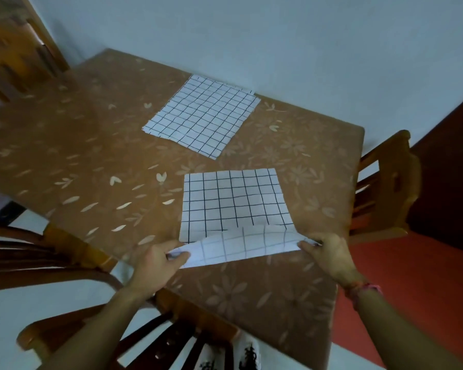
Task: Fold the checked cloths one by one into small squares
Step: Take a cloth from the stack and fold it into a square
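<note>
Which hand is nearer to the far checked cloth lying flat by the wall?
Right, only slightly. The right hand pinches the near cloth's right corner, below and right of the far cloth; the left hand holds the left corner, farther down-left.

Both arms reach forward, well apart. The left hand [155,265] pinches a cloth corner between thumb and fingers — the right hand [329,253] grips the opposite corner likewise, wrist banded.
</note>
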